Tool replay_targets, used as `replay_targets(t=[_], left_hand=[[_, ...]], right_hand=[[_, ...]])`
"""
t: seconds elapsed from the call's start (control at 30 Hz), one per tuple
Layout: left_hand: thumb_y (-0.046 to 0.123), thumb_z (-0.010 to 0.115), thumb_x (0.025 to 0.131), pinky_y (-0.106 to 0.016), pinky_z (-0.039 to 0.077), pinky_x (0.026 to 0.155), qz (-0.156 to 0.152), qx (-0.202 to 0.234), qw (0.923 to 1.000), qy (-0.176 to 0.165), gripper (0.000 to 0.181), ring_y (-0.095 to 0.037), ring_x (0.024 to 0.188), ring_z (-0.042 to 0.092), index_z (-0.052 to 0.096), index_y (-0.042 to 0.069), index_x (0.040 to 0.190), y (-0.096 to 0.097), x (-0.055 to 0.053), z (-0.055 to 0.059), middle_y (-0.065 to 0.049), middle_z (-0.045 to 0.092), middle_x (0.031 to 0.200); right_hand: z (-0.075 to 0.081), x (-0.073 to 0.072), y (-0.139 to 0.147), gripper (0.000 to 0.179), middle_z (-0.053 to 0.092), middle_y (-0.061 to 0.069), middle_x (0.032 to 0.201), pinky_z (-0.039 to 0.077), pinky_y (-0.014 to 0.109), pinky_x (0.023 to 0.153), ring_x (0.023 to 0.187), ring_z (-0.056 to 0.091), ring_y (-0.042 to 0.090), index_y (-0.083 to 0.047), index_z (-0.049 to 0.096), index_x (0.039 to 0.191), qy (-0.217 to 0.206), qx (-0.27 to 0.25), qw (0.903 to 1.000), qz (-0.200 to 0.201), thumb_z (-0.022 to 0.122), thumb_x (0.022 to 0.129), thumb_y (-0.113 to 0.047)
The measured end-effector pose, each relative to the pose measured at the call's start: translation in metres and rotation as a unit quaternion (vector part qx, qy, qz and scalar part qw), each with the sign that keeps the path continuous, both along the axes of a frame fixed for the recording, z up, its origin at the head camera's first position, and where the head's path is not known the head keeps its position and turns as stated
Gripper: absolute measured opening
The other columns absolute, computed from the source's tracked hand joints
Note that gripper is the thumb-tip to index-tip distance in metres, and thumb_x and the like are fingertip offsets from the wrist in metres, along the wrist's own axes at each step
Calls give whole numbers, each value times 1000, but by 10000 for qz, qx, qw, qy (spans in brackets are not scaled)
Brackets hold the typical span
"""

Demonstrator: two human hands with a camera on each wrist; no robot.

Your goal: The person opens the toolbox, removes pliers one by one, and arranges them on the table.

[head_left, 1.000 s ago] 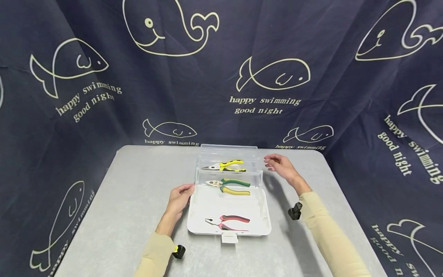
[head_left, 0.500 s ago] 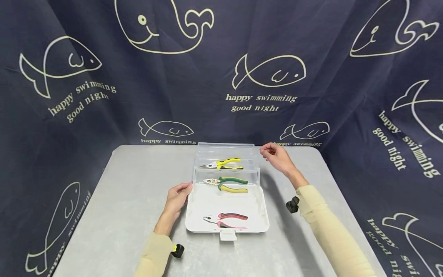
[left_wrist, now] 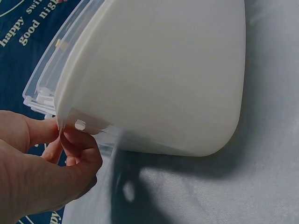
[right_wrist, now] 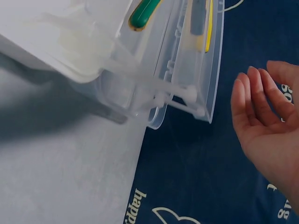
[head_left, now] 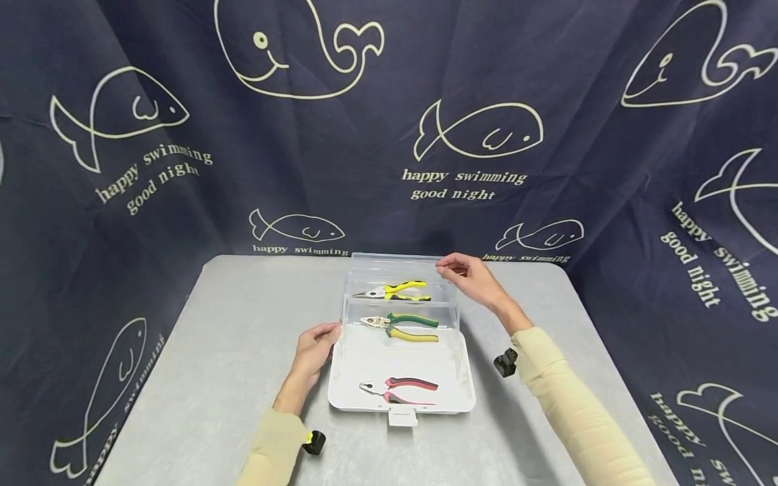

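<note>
A white storage box (head_left: pixel 395 361) stands unfolded, with stepped clear trays at its back. Yellow-black long-nose pliers (head_left: pixel 408 286) lie in the rear clear tray (head_left: pixel 401 259). Green-and-yellow pliers (head_left: pixel 413 318) lie one level lower. In the white base are red-and-black pliers (head_left: pixel 412 383). My left hand (head_left: pixel 315 347) pinches the box's left edge between thumb and finger, plainer in the left wrist view. My right hand (head_left: pixel 477 278) hovers by the rear tray's right corner; the right wrist view shows its fingers (right_wrist: pixel 254 95) loosely bent, holding nothing and apart from the tray.
The grey table (head_left: pixel 255 304) extends on both sides of the box. A white latch tab (head_left: pixel 402 416) sticks out from the box's front. Behind the table hangs a dark blue curtain (head_left: pixel 365 148) printed with fish and whales.
My right hand has moved left and slightly back, from beside the trays to the rear tray's right corner. My left hand stays at the box edge. The pliers lie as before.
</note>
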State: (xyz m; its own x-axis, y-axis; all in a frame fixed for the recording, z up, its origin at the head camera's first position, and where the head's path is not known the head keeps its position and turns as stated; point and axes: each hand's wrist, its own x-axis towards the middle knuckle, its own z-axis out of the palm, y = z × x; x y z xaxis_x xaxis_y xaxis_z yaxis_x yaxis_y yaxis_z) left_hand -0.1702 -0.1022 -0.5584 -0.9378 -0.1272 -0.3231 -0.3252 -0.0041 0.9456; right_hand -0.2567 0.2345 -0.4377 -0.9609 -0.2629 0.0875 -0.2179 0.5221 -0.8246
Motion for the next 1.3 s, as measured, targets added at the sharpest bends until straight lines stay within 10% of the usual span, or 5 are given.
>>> replay_targets(t=[1.3], left_hand=[[17,66,102,-22,50,65,33,168,9998,124,31,-11,78,62,67,-6,124,0,1,-1,-8,71,96]], right_hand=[[-12,-5,-69,23,72,16,116,53,43,96,107,68,28,4,70,120,268,1148,9815,1510,66,99,-5]])
